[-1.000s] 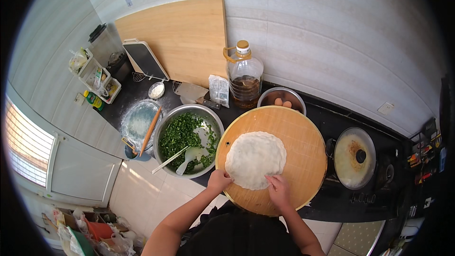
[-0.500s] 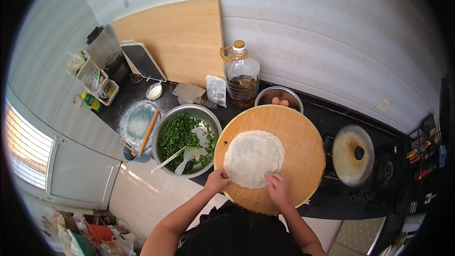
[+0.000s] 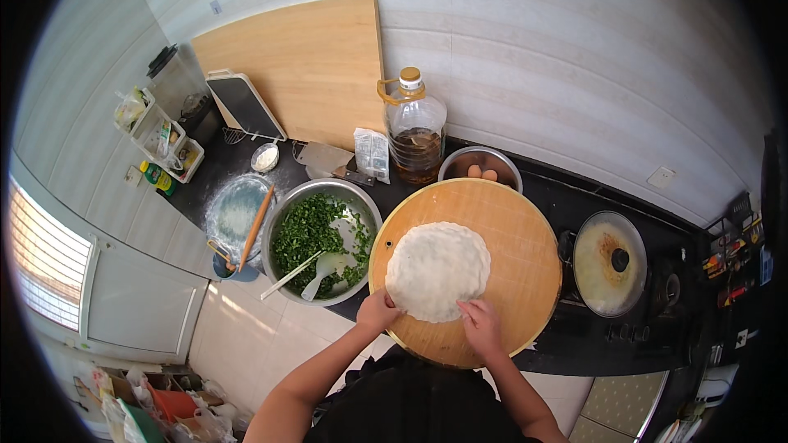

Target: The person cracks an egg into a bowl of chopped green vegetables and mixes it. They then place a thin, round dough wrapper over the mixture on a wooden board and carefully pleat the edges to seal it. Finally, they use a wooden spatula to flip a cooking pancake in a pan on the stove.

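Observation:
A flat, round white dough (image 3: 438, 271) with a crimped-looking rim lies on the round wooden board (image 3: 525, 271), left of the board's middle. My left hand (image 3: 379, 311) pinches the dough's near left edge, its thumb and fingers closed there. At the near right edge my right hand (image 3: 481, 326) also has its thumb and forefinger closed on the rim. To the left, a steel bowl (image 3: 369, 212) holds chopped greens (image 3: 308, 234), with a white spatula (image 3: 321, 274) and chopsticks (image 3: 291, 276) resting in it.
Behind the board are a bowl with eggs (image 3: 482, 174) and a large oil bottle (image 3: 417, 135). A lidded pan (image 3: 603, 279) stands on the stove at right. Far left sit a rolling pin (image 3: 258, 226) on a floury round surface, a small flour bowl (image 3: 265, 157) and a cleaver (image 3: 353, 174).
Both hands stay at the dough's near edge with only slight finger movement. The whole view has shifted a few pixels; otherwise the dough and board look the same.

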The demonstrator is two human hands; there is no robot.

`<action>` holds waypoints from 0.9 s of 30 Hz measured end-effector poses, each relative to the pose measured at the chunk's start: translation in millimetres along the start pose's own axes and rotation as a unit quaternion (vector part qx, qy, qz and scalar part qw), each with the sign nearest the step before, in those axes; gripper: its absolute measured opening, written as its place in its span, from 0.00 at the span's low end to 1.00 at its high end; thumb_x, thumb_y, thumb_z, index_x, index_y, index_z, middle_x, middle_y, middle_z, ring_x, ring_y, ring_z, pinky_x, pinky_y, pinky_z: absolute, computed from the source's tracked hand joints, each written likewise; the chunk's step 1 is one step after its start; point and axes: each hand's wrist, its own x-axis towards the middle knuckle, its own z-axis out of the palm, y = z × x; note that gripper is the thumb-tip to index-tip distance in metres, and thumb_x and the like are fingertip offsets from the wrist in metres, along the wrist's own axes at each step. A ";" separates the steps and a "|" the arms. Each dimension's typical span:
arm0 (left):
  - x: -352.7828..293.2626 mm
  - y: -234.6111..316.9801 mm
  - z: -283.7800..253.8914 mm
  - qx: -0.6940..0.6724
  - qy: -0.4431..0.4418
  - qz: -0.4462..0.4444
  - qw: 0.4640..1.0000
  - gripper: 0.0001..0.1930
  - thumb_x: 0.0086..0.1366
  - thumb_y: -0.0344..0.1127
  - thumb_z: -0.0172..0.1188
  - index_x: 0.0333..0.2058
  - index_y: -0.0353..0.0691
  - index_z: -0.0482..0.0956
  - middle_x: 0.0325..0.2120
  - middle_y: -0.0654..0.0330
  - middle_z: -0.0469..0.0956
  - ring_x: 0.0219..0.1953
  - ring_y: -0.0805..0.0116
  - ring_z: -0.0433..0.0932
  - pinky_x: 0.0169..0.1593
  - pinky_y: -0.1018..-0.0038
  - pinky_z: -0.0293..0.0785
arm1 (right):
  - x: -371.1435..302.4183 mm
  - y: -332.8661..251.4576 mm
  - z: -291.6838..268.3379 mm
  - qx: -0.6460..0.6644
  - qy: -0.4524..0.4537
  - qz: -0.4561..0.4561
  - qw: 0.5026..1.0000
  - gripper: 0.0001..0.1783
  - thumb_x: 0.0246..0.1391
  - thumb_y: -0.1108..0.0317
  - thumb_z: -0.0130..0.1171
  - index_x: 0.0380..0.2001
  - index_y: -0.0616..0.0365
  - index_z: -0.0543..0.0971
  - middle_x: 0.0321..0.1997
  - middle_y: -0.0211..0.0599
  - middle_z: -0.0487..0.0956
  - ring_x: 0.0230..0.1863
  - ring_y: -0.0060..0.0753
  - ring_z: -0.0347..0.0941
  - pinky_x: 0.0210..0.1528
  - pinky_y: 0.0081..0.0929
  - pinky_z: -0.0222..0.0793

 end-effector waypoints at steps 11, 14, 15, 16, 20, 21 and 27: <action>-13.6 12.3 0.6 0.090 0.005 -0.016 0.996 0.25 0.43 0.56 0.71 0.21 0.41 0.71 0.21 0.57 0.77 0.28 0.58 0.78 0.30 0.65 0.71 | -6.8 8.1 -0.2 -0.010 0.000 -0.007 1.000 0.14 0.49 0.75 0.56 0.41 0.56 0.81 0.37 0.42 0.76 0.40 0.43 0.71 0.42 0.34 0.68; -18.2 16.0 2.0 0.087 -0.002 -0.025 0.996 0.25 0.43 0.57 0.70 0.21 0.41 0.72 0.21 0.57 0.77 0.28 0.58 0.78 0.31 0.65 0.71 | -7.9 6.0 -3.4 -0.019 -0.009 0.001 1.000 0.14 0.49 0.75 0.56 0.41 0.56 0.81 0.37 0.42 0.76 0.40 0.43 0.71 0.42 0.34 0.68; -20.1 17.7 3.1 0.085 -0.005 -0.030 0.996 0.25 0.43 0.57 0.70 0.21 0.41 0.72 0.21 0.57 0.77 0.28 0.58 0.78 0.31 0.65 0.72 | -7.5 6.4 -2.9 -0.018 -0.005 0.002 1.000 0.14 0.49 0.74 0.56 0.41 0.55 0.81 0.37 0.41 0.76 0.40 0.43 0.71 0.42 0.35 0.68; -20.4 17.6 5.7 0.083 0.009 -0.021 0.996 0.25 0.43 0.57 0.70 0.19 0.41 0.71 0.19 0.57 0.77 0.26 0.58 0.77 0.29 0.65 0.71 | -7.2 7.2 -1.9 -0.018 -0.001 0.003 1.000 0.14 0.48 0.74 0.56 0.40 0.55 0.81 0.36 0.41 0.76 0.40 0.44 0.71 0.42 0.35 0.68; -15.1 10.7 16.1 0.090 0.035 0.013 0.995 0.25 0.42 0.56 0.70 0.16 0.40 0.69 0.17 0.57 0.75 0.23 0.58 0.76 0.26 0.65 0.69 | -8.2 3.9 -3.3 -0.019 -0.001 0.010 1.000 0.14 0.48 0.73 0.55 0.40 0.54 0.81 0.36 0.39 0.76 0.40 0.44 0.71 0.42 0.36 0.68; -13.6 9.6 17.4 0.096 0.034 0.020 0.995 0.25 0.42 0.56 0.70 0.16 0.40 0.70 0.17 0.57 0.76 0.23 0.57 0.76 0.27 0.65 0.70 | -8.8 4.6 -3.5 -0.020 -0.004 0.008 1.000 0.14 0.48 0.73 0.55 0.40 0.54 0.81 0.36 0.39 0.76 0.40 0.44 0.71 0.42 0.36 0.68; -17.8 19.4 24.1 0.098 0.029 0.037 0.994 0.23 0.43 0.55 0.70 0.18 0.40 0.72 0.18 0.56 0.76 0.24 0.57 0.77 0.27 0.64 0.70 | -12.7 7.7 -4.1 -0.020 -0.006 0.008 1.000 0.15 0.47 0.73 0.56 0.40 0.53 0.81 0.36 0.39 0.76 0.39 0.43 0.71 0.42 0.36 0.68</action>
